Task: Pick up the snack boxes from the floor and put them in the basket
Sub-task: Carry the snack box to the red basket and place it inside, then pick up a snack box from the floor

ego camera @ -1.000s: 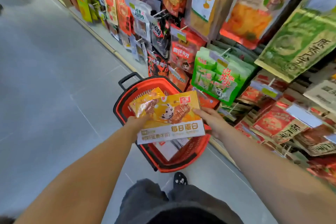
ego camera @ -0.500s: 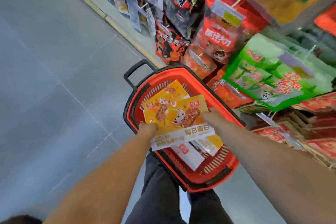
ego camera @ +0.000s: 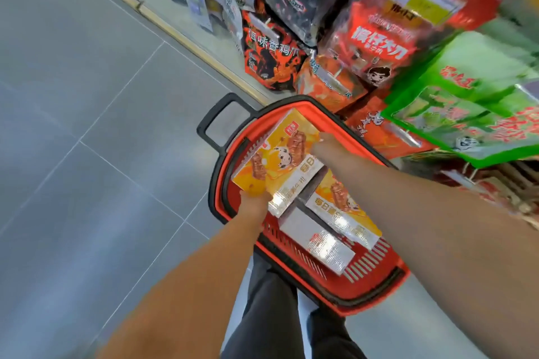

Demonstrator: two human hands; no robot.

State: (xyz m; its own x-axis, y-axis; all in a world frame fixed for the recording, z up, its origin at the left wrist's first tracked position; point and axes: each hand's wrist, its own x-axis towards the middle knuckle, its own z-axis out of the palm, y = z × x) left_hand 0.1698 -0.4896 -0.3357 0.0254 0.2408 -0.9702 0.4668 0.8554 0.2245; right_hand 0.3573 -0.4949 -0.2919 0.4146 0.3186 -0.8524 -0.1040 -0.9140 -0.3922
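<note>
A yellow snack box [ego camera: 280, 157] with a cartoon cow and white label edge is held over the far half of the red basket [ego camera: 376, 291]. My left hand [ego camera: 253, 201] grips its near corner and my right hand [ego camera: 323, 144] grips its right edge. The box lies tilted, inside the basket's rim. Beneath it, in the near half, another yellow box [ego camera: 344, 207] lies face up, beside a box [ego camera: 318, 239] showing its white printed side.
The basket stands on grey floor tiles [ego camera: 87, 154], with a black handle [ego camera: 215, 122] at its far end. Hanging snack bags [ego camera: 376, 41] and green packs [ego camera: 466, 108] crowd the shelf at the right. My dark trouser legs [ego camera: 271, 315] stand just before the basket.
Both hands have carried the yellow box forward and lower, down into the far half of the basket. The view has tipped down and closer to the basket.
</note>
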